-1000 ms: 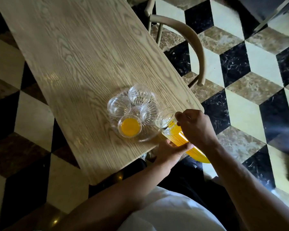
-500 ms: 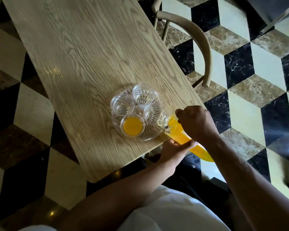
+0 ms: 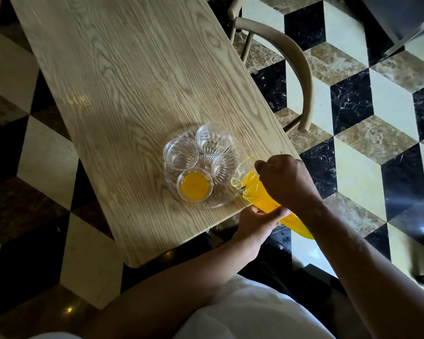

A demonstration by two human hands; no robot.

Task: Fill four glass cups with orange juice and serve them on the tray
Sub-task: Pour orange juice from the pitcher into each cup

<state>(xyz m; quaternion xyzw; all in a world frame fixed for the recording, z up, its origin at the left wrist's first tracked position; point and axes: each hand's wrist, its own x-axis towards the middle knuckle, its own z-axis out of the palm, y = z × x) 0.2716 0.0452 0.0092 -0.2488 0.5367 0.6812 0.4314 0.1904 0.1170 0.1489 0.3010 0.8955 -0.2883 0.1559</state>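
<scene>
The clear glass tray [image 3: 207, 203] sits near the worktop's [image 3: 123, 77] near-right edge, with bare wood stretching far and left. On it stand four ribbed glass cups: the near one [image 3: 194, 184] holds orange juice, the other three are empty. The right hand [image 3: 283, 178] grips the tilted ribbed jug [image 3: 257, 192] of juice; the left hand [image 3: 256, 225] holds it from beneath.

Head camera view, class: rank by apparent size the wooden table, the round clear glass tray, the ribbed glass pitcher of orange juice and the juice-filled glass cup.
1. Wooden table
2. Round clear glass tray and ribbed glass pitcher: unsure, since the hands hide part of the pitcher
3. Juice-filled glass cup
</scene>
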